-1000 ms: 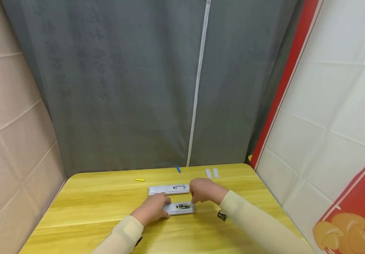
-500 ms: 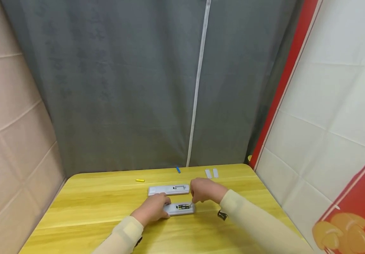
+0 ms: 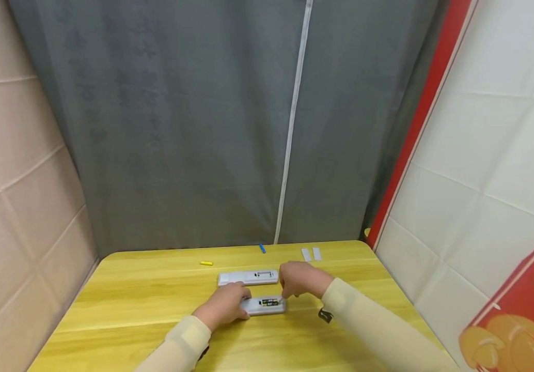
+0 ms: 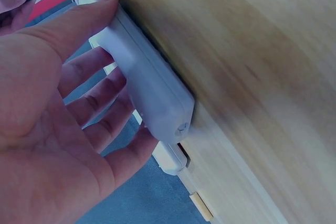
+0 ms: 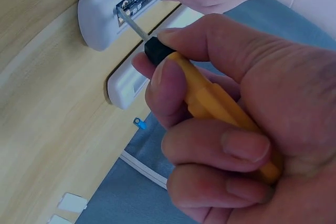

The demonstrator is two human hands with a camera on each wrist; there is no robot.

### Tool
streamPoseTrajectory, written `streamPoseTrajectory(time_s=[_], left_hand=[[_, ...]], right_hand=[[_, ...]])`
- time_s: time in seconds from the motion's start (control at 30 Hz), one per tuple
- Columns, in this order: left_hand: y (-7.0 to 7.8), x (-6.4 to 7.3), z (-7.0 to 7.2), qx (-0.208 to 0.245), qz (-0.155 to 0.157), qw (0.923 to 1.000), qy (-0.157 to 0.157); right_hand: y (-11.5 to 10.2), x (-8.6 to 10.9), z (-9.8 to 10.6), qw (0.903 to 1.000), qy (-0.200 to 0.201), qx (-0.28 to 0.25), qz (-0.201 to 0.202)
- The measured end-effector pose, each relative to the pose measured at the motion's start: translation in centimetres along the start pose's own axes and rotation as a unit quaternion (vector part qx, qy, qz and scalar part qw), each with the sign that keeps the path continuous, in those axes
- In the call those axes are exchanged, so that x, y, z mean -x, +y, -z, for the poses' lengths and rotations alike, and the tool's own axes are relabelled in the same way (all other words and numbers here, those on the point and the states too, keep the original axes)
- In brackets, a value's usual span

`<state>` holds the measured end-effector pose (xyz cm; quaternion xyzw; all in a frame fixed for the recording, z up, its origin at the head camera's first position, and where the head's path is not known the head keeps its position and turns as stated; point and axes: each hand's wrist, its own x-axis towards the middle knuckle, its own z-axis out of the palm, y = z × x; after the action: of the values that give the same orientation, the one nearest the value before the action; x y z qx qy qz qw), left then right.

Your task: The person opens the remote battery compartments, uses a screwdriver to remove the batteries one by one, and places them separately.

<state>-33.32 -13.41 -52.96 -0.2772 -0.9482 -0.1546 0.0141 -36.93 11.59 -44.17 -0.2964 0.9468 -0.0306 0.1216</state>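
My left hand [image 3: 224,304] grips the left end of a white remote control [image 3: 253,311], thumb along one side and fingers along the other. Its battery bay lies uncovered, with two black-and-gold batteries [image 5: 139,1] inside. In my right hand [image 3: 301,279] is a screwdriver [image 5: 220,106] with an orange handle and black collar, held by curled fingers and thumb. The metal shaft [image 5: 135,26] slants to the bay's right end, its tip right at the end of the batteries. Behind lies a second remote control [image 3: 234,279], its battery bay showing no batteries.
A yellow battery [image 3: 206,263] lies at the back left of the wooden table [image 3: 146,305]. Farther back are a blue battery [image 3: 262,248] and two small white covers [image 3: 306,254], near the grey curtain [image 3: 178,155]. White panels stand along both sides.
Both hands, the remote control and the screwdriver keep nearly the same places. The head view has shifted very slightly.
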Motion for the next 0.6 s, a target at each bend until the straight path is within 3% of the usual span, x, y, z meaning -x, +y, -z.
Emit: streamPoseTrajectory(time_s=[0.37, 0.6], left_hand=[[0.11, 0.11, 0.01, -0.005, 0.007, 1.0000, -0.002], [0.32, 0.06, -0.03, -0.003, 0.014, 0.9999, -0.006]], right_hand=[[0.77, -0.22, -0.26, 0.9994, 0.002, -0.019, 0.030], [0.35, -0.24, -0.14, 0.9989, 0.011, 0.011, 0.044]])
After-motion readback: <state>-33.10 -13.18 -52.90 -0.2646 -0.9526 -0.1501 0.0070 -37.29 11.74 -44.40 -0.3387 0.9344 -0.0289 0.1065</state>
